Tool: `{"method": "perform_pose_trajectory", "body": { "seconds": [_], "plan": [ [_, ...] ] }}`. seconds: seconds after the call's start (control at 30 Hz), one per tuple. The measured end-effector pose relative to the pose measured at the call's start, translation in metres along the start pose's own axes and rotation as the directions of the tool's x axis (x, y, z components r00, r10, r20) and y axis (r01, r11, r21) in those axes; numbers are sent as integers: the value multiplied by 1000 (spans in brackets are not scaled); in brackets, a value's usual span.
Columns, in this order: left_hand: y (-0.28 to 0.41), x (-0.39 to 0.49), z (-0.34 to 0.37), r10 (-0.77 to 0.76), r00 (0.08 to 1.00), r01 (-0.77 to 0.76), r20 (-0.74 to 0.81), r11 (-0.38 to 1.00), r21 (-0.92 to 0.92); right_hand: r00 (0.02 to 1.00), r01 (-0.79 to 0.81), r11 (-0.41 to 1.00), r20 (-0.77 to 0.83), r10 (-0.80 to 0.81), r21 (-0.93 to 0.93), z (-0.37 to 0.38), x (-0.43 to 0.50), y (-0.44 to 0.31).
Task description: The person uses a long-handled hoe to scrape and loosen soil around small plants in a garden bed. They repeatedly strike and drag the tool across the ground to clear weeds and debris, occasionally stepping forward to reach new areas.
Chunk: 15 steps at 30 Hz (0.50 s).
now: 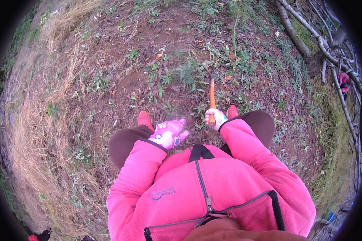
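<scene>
My right hand [217, 118], in a pale patterned glove, grips the orange handle [212, 95] of a hand tool. The handle points away from me, toward weeds. Its working end is hard to make out; a thin dark curved piece seems to run from the tip into the leaves. My left hand [169, 132] wears a pink and white flowered glove. It hovers in front of my left knee with nothing visible in it, thumb apart from the fingers. Low green weeds [187, 75] grow from the brown soil [132, 81] ahead of both hands.
Dry straw-like grass [39, 126] covers the left side. Bare branches [322, 42] and a trunk lie along the right edge. Beyond them is a person in pink [344, 82]. My red shoes [145, 119] flank the weeds. A small blue object [331, 216] sits lower right.
</scene>
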<state>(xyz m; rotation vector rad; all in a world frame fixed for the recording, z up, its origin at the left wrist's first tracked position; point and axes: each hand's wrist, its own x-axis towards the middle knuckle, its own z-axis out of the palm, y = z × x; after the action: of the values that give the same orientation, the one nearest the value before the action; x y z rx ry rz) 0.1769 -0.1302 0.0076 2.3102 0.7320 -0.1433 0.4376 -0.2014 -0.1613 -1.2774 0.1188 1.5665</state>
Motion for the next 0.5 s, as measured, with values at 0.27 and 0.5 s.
{"method": "perform_pose_trajectory", "body": {
  "seconds": [0.27,0.5],
  "plan": [
    [1,0,2,-31,999,30,22,999,32,999,17,1000,-43,-17,19,3,14,11],
    [3,-1,1,-42,998,40,38,998,43,996,38,999,-77,-40,-28,14,8,15]
  ]
}}
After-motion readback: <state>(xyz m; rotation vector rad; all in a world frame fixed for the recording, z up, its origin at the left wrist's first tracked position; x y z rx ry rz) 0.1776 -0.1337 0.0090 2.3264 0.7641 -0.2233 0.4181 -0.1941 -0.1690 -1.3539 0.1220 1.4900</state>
